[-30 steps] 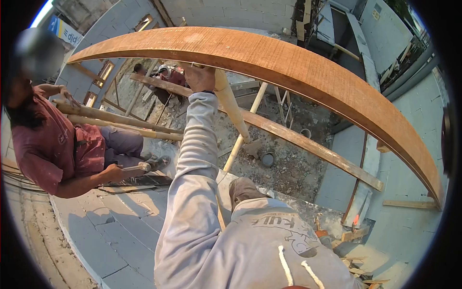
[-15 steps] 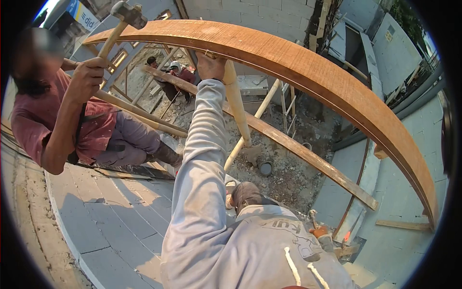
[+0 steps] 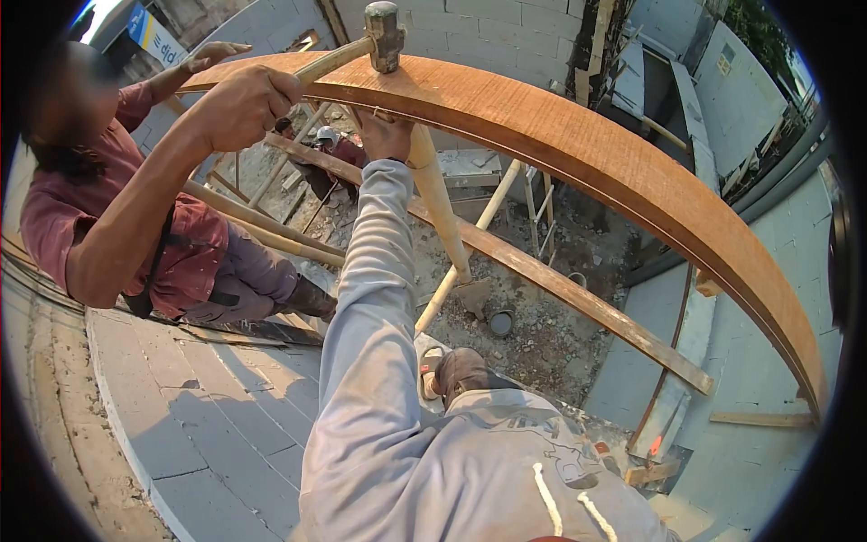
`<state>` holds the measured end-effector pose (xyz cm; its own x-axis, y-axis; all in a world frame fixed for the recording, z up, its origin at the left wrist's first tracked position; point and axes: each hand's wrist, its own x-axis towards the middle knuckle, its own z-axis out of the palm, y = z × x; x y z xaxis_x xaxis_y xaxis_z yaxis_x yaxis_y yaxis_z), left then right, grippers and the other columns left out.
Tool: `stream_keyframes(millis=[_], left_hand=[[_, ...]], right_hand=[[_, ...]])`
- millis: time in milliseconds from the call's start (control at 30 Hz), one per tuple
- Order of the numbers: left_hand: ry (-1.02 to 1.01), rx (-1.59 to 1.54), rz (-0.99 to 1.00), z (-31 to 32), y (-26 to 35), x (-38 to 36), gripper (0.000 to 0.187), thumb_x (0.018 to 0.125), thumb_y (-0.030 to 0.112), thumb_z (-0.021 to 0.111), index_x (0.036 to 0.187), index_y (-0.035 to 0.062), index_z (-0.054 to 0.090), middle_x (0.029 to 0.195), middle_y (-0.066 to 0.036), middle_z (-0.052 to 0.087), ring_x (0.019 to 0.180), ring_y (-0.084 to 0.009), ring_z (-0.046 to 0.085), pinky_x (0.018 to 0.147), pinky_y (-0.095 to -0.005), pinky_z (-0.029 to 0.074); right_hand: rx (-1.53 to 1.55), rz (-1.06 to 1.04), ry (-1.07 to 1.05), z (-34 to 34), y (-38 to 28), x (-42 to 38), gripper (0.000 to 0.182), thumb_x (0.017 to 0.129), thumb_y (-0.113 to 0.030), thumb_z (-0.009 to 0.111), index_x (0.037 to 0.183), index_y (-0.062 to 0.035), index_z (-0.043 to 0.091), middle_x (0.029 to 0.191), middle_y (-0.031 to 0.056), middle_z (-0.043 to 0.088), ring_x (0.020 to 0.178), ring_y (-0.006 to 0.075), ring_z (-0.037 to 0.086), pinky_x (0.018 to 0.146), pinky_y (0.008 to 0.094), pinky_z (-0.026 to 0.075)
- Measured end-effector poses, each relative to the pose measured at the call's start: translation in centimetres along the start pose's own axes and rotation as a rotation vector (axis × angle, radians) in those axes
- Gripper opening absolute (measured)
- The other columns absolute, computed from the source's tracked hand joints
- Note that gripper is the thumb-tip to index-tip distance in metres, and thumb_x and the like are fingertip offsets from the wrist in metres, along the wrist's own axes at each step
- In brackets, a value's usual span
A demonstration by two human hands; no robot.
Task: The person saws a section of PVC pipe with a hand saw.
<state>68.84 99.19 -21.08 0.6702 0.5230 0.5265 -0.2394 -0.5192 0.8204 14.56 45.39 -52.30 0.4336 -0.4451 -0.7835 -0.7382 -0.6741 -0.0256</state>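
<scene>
A long curved wooden beam (image 3: 578,135) arches across the view. My left hand (image 3: 386,135) grips its underside beside the top of a round wooden post (image 3: 438,194); its fingertips are hidden. Only a sliver of my right hand (image 3: 603,448) shows past my sweatshirt; its fingers and anything in them are hidden. At the left, a co-worker in a red shirt (image 3: 117,154) holds a hammer (image 3: 386,38), its head against the beam's top near my left hand. The co-worker's other hand (image 3: 215,56) is open above the beam's left end.
A straight plank (image 3: 560,280) and poles cross below the beam. Far below, rubble ground (image 3: 551,339) holds a bucket (image 3: 499,321) and people (image 3: 330,163) crouch. A grey block surface (image 3: 208,415) lies at lower left, a block wall (image 3: 506,36) behind, and grey panels at right.
The co-worker's hammer has swung right and down onto the beam, and their other hand has risen. My right hand and the tool in it have slipped mostly out of sight behind my sweatshirt.
</scene>
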Motion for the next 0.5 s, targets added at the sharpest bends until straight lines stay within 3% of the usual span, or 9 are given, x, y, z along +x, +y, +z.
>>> stream_keyframes(millis=[133,233,267,367,500], left_hand=[[-0.016,0.043,-0.054,0.0,0.2,0.2,0.076,0.071,0.030,0.079,0.129,0.0015,0.041,0.116,-0.023,0.062,0.108,-0.0387,0.060,0.091,-0.0411,0.047],[0.040,0.072,0.068,0.4,-0.8,0.5,0.073,0.071,0.031,0.079,0.127,0.0014,0.042,0.114,-0.023,0.062,0.106,-0.0388,0.061,0.091,-0.0416,0.047],[0.032,0.061,0.053,0.4,-0.9,0.4,0.073,0.071,0.031,0.079,0.127,0.0014,0.043,0.113,-0.023,0.063,0.106,-0.0388,0.061,0.090,-0.0417,0.047],[0.011,0.042,0.016,0.1,0.0,0.2,0.072,0.071,0.032,0.079,0.126,0.0012,0.043,0.112,-0.023,0.063,0.105,-0.0392,0.061,0.090,-0.0418,0.047],[0.003,0.060,0.004,-0.5,0.9,-0.1,0.076,0.071,0.033,0.079,0.128,0.0008,0.042,0.113,-0.025,0.063,0.106,-0.0409,0.060,0.090,-0.0419,0.047]], right_hand=[[-0.031,-0.036,0.000,-1.0,-0.6,0.0,0.050,0.070,-0.041,0.079,0.092,0.0027,0.070,0.091,0.0254,0.068,0.090,0.0362,0.067,0.078,0.0420,0.051],[0.074,0.021,0.116,-2.1,-2.2,-0.8,0.051,0.068,-0.039,0.082,0.094,0.0029,0.069,0.093,0.0255,0.068,0.090,0.0370,0.067,0.079,0.0421,0.051],[0.024,-0.012,0.020,-1.9,-1.3,2.4,0.053,0.067,-0.037,0.084,0.096,0.0044,0.067,0.093,0.0253,0.068,0.090,0.0374,0.067,0.079,0.0427,0.051],[0.036,0.017,0.024,-6.4,-6.2,-3.5,0.054,0.067,-0.037,0.083,0.096,0.0053,0.067,0.094,0.0251,0.068,0.090,0.0372,0.067,0.078,0.0427,0.050],[0.062,0.006,0.037,-5.9,-5.5,-1.9,0.053,0.067,-0.036,0.083,0.096,0.0051,0.067,0.094,0.0249,0.068,0.089,0.0372,0.067,0.078,0.0424,0.050]])
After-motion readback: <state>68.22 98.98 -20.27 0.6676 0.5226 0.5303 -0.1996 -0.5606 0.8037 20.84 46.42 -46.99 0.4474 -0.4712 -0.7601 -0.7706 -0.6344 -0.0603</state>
